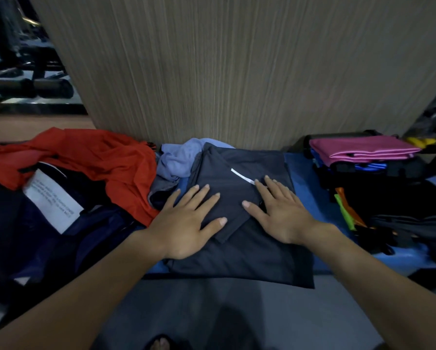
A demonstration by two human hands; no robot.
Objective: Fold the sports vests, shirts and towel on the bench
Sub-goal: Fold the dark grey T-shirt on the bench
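Observation:
A dark grey shirt lies partly folded on the blue bench, its near edge hanging over the front. A white strip marks its upper part. My left hand lies flat on the shirt's left side, fingers spread. On the right side my right hand presses flat, fingertips beside the white strip. Neither hand grips the cloth. A crumpled orange garment lies to the left, a light blue garment behind the shirt.
A dark navy garment with a white label covers the bench's left end. A folded pink cloth tops a stack at the right, with black items and orange and green straps. A wood-grain wall rises behind the bench.

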